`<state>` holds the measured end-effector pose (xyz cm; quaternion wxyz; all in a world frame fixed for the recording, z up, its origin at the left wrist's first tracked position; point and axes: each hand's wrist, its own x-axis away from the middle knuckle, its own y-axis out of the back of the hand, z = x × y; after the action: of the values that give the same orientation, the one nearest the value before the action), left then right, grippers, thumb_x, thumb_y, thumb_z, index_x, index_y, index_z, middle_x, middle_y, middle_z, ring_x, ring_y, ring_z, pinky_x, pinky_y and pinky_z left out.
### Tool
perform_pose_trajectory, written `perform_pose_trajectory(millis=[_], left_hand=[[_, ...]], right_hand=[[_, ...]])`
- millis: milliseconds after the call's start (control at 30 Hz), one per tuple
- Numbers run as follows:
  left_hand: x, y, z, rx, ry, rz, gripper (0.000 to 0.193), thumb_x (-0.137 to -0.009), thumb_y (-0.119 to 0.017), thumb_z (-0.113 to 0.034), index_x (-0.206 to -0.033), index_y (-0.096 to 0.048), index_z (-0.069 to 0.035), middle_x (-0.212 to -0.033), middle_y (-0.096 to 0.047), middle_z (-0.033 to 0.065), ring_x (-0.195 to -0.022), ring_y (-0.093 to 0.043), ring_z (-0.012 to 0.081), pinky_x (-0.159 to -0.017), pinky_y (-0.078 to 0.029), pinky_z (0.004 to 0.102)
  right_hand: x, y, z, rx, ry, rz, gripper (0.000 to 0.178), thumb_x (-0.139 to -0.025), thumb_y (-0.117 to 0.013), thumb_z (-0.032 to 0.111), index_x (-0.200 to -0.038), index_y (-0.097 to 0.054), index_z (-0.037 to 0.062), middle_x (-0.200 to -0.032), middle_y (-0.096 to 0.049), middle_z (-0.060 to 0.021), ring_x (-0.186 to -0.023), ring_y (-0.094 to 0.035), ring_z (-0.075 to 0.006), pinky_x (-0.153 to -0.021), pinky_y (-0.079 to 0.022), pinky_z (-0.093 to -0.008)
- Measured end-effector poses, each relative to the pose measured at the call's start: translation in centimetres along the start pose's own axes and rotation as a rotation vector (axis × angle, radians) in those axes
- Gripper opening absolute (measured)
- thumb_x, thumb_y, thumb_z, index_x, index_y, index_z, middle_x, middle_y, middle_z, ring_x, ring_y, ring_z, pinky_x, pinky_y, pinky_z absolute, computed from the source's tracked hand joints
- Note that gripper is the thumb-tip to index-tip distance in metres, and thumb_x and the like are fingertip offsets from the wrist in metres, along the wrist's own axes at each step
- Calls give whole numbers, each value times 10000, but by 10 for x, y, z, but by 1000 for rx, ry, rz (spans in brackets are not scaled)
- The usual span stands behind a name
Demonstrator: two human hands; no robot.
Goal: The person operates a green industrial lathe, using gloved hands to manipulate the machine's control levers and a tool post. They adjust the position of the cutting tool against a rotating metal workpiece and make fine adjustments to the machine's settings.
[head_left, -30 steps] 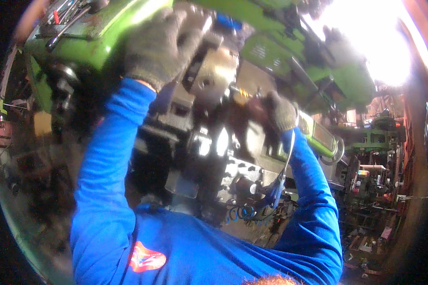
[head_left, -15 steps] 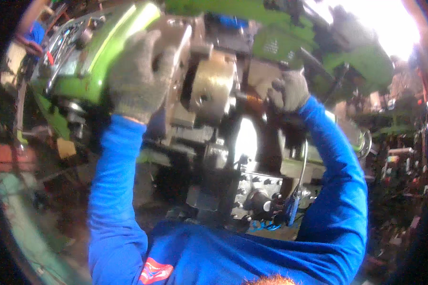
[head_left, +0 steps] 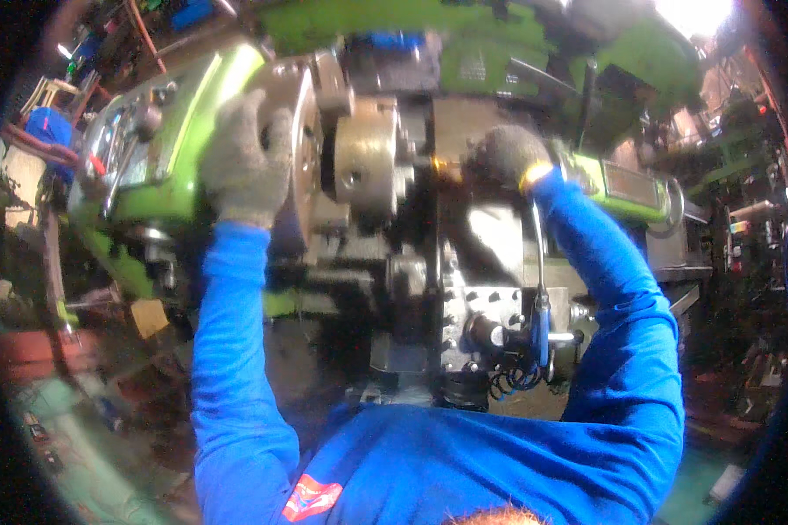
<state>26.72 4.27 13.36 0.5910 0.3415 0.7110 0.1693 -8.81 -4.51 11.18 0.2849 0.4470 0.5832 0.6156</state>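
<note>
Both my hands wear grey knitted gloves. My left hand [head_left: 245, 162] lies against the large round metal chuck plate [head_left: 304, 157] on a green lathe, thumb and fingers apart. Just right of that plate sits a brassy-silver metal cylinder [head_left: 365, 157] with a dark hole in its side and stepped pieces on its right end. My right hand [head_left: 510, 156] is closed, further right, and smeared by motion. A short orange-brown piece [head_left: 447, 166] sticks out to its left, toward the cylinder. What the fingers hold is hidden.
The green headstock [head_left: 171, 179] stands at the left. Below my right hand is a metal block with several bolts [head_left: 481, 306], beside a blue-handled hose tool [head_left: 543, 328]. A dark rod [head_left: 587, 101] rises behind my right wrist. Green machine covers [head_left: 490, 66] run along the back.
The view has shifted, and the machine sits differently in it. My right hand has moved nearer the cylinder's axis, its back now turned upward. My left hand stays at the chuck plate.
</note>
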Motion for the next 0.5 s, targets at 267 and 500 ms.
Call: perform_pose_trajectory(millis=[267,500], left_hand=[[-2,5,1,-77,12,-19,388,-918,-640,-322,-1200,-623,-55,-1237,-619,184,-1158,-593,359,-984,-479,444],[-2,6,1,-109,62,7,417,-919,-605,-370,-1203,-621,-65,-1258,-610,192,-1179,-580,360,-983,-477,464]], right_hand=[[21,15,35,151,171,78,290,-842,-603,341,-1006,-753,155,-1014,-714,-115,-950,-689,-317,-831,-559,-424],[7,-11,16,-61,71,-120,134,-753,-739,257,-881,-770,233,-910,-719,-111,-863,-687,-324,-769,-542,-434]])
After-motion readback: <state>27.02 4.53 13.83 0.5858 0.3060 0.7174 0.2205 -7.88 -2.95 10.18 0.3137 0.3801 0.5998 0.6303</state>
